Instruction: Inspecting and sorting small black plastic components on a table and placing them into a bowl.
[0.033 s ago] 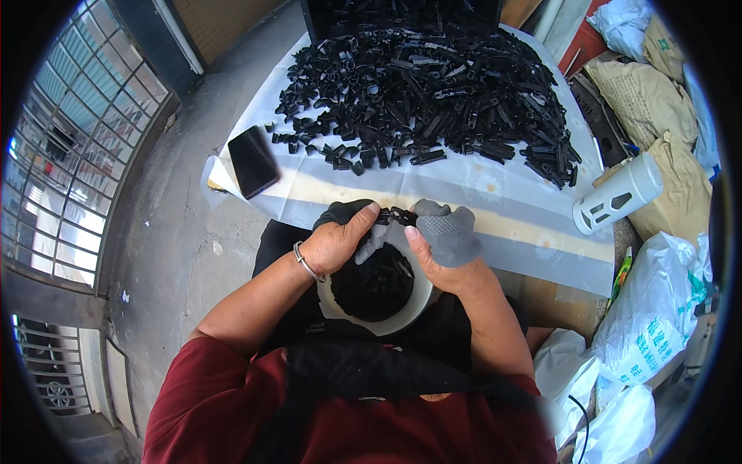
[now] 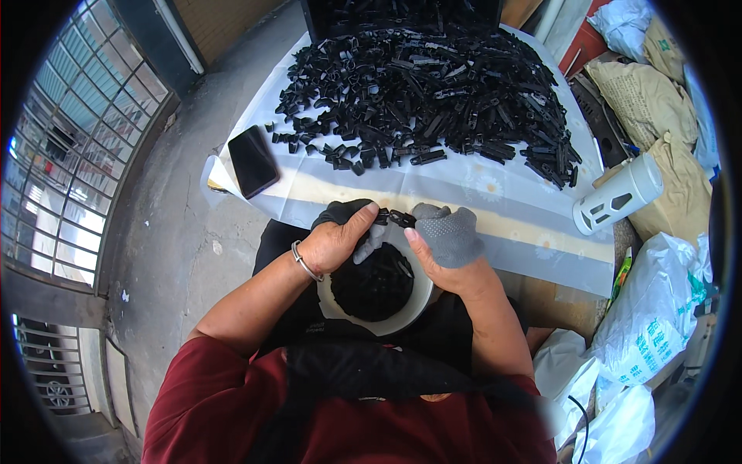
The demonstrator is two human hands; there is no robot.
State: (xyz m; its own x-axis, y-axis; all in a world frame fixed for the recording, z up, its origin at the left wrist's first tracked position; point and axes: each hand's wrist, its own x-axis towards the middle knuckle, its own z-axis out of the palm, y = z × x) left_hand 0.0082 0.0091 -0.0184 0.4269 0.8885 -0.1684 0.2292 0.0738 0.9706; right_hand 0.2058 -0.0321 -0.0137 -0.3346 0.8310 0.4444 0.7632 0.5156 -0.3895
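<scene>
In the near part of the scene, a round whitish bucket (image 2: 423, 300) sits between the person's legs, with black pieces (image 2: 369, 288) inside. Just beyond its near rim, above its far side, the left hand (image 2: 340, 232) and right hand (image 2: 448, 243) come close together, both gloved with bare thumbs, and pinch small black plastic parts (image 2: 400, 219) between their fingertips; whether these parts are joined, I cannot tell. A metal bracelet (image 2: 307, 263) circles the left wrist. Farther on, the plastic-covered tabletop (image 2: 440, 184) carries a whitish tumbler (image 2: 618, 195), tilted at the right edge, and a dark smartphone (image 2: 253, 162) at the left. Beyond them spreads a broad heap of black plastic pieces (image 2: 433, 93), reaching a black box (image 2: 402, 14) at the far edge.
</scene>
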